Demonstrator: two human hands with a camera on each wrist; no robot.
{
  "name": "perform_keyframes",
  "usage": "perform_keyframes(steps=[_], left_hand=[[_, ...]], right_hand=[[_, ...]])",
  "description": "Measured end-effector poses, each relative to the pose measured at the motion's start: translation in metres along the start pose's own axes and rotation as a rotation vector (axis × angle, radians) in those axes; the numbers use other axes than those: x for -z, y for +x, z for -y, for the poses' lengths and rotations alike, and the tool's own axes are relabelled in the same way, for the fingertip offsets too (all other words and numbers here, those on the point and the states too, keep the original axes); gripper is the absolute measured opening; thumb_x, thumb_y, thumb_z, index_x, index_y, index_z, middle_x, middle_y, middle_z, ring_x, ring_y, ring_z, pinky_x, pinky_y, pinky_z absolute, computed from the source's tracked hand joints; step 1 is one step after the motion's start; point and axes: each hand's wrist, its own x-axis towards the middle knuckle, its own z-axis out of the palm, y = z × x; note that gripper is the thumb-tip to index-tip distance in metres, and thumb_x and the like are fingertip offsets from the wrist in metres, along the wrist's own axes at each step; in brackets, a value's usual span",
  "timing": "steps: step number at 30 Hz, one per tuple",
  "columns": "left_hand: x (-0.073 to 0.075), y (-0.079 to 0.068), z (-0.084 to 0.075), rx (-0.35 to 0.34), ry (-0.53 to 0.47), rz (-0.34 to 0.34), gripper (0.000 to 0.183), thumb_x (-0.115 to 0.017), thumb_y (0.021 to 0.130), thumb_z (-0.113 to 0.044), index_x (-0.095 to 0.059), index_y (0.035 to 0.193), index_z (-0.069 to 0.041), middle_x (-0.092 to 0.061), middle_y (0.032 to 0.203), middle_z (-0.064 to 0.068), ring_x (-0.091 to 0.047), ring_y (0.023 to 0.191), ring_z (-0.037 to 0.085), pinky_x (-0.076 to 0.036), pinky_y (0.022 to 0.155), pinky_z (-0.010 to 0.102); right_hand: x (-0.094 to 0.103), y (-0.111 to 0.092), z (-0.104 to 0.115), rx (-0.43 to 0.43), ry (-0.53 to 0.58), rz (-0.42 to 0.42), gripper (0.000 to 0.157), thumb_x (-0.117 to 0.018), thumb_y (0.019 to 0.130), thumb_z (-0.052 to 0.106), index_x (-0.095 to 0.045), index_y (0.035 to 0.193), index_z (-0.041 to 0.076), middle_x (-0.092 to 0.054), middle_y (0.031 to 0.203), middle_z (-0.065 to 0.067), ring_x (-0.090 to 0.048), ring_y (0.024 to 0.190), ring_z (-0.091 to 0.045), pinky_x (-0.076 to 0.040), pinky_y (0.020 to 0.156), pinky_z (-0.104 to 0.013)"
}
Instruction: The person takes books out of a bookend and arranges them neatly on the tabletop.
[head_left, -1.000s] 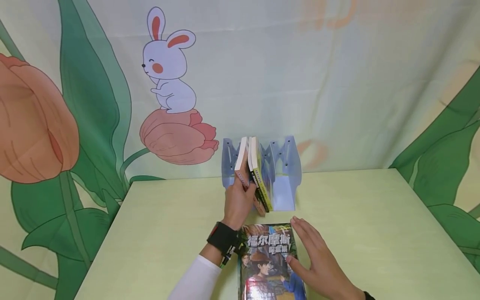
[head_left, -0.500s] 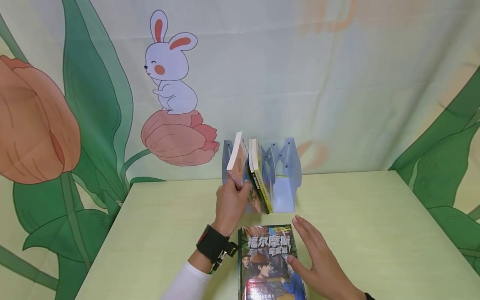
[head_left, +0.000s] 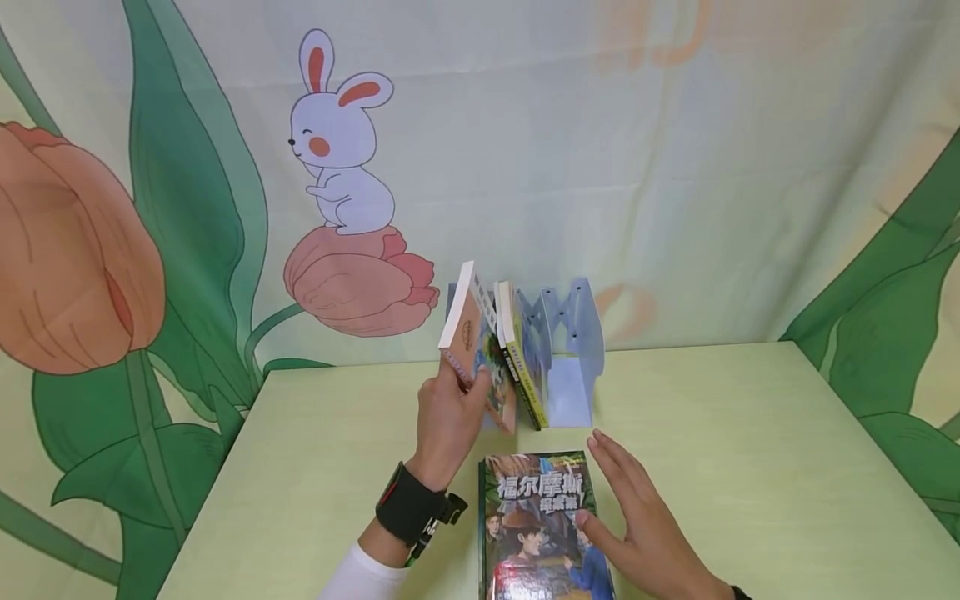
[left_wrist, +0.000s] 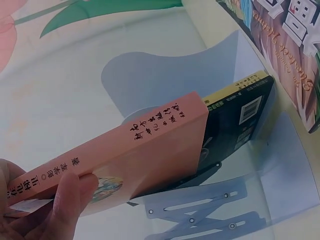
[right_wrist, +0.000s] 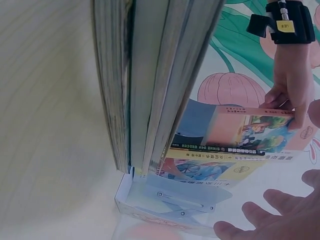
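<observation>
My left hand (head_left: 450, 425) pinches the spine of a thin pink paperback book (left_wrist: 167, 157), thumb on the front cover. The book leans left at the left side of a blue metal bookend (head_left: 572, 392), its lower end near the standing books. Beside it lean a yellow-spined book (head_left: 528, 367) and a black-spined book (right_wrist: 215, 149). My right hand (head_left: 648, 533) is held with its fingers extended, at the right edge of a comic-style book (head_left: 543, 533) lying face up. In the right wrist view, this book tops a stack of thick books (right_wrist: 150, 85).
The bookend's right compartment (head_left: 570, 396) holds no book in the head view. A pale yellow-green table (head_left: 750, 467) spreads to both sides. Behind it hangs a cloth backdrop (head_left: 487, 167) printed with a rabbit and tulips.
My left hand has drawn the pink book left and slightly toward me, away from the leaning books, tilting its top leftward. The right hand has stayed almost in place.
</observation>
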Motion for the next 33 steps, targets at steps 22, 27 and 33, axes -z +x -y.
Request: perform_keyframes(steps=[22, 27, 33], left_hand=[[0.027, -0.018, -0.01, -0.095, -0.002, -0.045, 0.045, -0.059, 0.097, -0.016, -0.049, 0.14, -0.007, -0.075, 0.093, 0.015, -0.055, 0.053, 0.009, -0.035, 0.043, 0.022], [0.033, -0.022, -0.014, -0.121, -0.01, -0.056, 0.045, -0.061, 0.096, -0.014, -0.05, 0.138, -0.005, -0.075, 0.094, 0.016, -0.054, 0.053, 0.009, -0.034, 0.044, 0.021], [0.038, -0.031, -0.018, -0.101, -0.01, -0.029, 0.047, -0.06, 0.096, -0.014, -0.047, 0.141, -0.006, -0.074, 0.096, 0.016, -0.047, 0.051, 0.006, -0.03, 0.044, 0.022]], right_hand=[[0.003, 0.004, 0.002, 0.01, -0.008, -0.004, 0.086, -0.071, 0.088, 0.026, -0.021, 0.158, 0.022, -0.025, 0.162, -0.005, -0.033, 0.145, -0.026, -0.045, 0.097, -0.059], [0.007, 0.008, 0.003, 0.035, 0.015, -0.001, 0.088, -0.072, 0.087, 0.027, -0.021, 0.158, 0.02, -0.022, 0.164, -0.006, -0.029, 0.148, -0.024, -0.044, 0.097, -0.06], [0.014, 0.021, 0.008, 0.07, 0.067, -0.022, 0.091, -0.073, 0.084, 0.023, -0.021, 0.158, 0.018, -0.02, 0.164, -0.007, -0.023, 0.151, -0.019, -0.041, 0.101, -0.06]])
